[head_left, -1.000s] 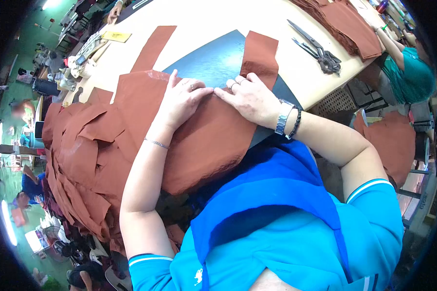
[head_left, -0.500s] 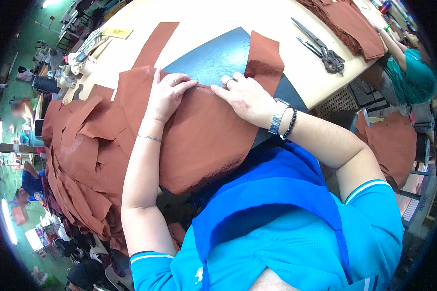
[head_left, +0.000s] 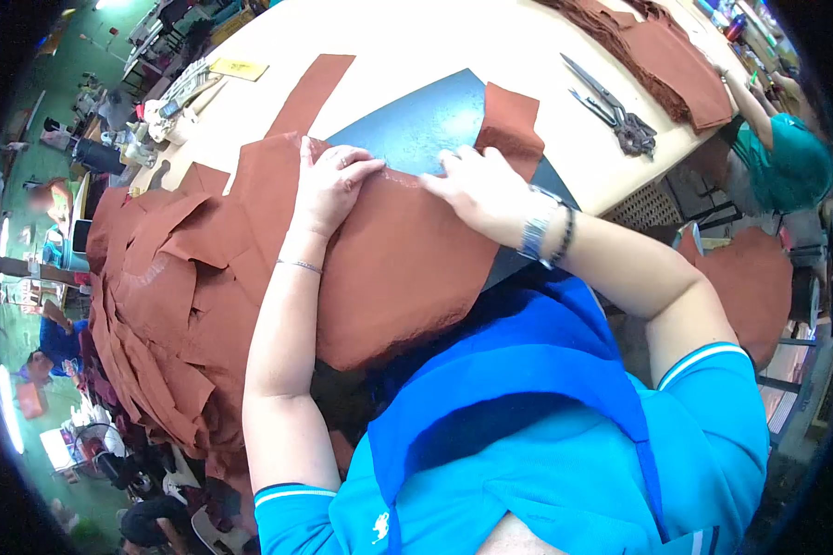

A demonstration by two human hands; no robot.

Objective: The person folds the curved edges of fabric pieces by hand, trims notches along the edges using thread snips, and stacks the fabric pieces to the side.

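A reddish-brown leather piece lies in front of me, its near end hanging over the table edge towards my blue apron. At its far edge, my left hand has its fingers bent and pressed on the leather. My right hand, slightly blurred, is closed with thumb and fingers at the same edge, a short gap to the right. Pale marks show along that edge between the hands. Beneath the leather is a shiny dark board. A smaller brown piece lies on the board's right side.
Many brown leather pieces are heaped at left. Large scissors and a second cutting tool lie at right. A brown strip, a yellow card and a leather stack are farther back. A co-worker is at right.
My right hand has shifted slightly right and down, its fingers changing their bend, and the gap between my hands is wider. The whole view has shifted a little.
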